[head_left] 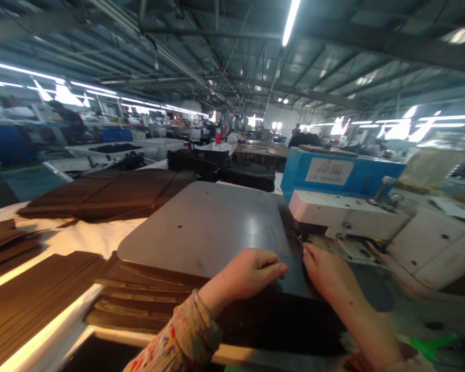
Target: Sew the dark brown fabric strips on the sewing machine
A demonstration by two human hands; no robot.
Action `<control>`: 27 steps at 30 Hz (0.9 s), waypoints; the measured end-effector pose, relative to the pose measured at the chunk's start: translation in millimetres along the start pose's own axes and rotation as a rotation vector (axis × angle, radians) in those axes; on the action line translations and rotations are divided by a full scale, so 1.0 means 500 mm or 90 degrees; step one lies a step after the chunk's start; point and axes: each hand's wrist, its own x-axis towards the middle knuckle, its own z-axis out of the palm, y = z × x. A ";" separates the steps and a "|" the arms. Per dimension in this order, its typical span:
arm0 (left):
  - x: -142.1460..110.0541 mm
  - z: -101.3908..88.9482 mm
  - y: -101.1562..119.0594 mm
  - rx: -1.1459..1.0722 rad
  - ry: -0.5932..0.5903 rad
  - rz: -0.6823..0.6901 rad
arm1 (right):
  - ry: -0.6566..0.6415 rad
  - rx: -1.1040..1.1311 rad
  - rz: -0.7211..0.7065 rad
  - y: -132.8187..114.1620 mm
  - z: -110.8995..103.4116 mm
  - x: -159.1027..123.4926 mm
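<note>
Pale-covered desk (96, 233) at left of frame, bearing a broad brown stack (112, 195) at middle left, a smaller brown stack (8, 253) at left edge, and a long brown stack (42, 292) at lower left.

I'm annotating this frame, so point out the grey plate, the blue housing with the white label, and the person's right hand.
Grey plate (217, 225), head view: its flat top surface.
Blue housing (366, 174), head view: its front face.
Right hand (327, 267), head view: the back of the hand.
</note>
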 end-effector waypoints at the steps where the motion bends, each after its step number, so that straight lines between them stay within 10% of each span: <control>1: 0.000 -0.001 0.000 -0.002 0.001 0.004 | 0.005 -0.003 0.005 -0.002 -0.001 -0.003; 27: -0.002 -0.012 0.003 -0.054 -0.034 0.008 | 0.159 -0.015 -0.029 -0.004 0.013 -0.049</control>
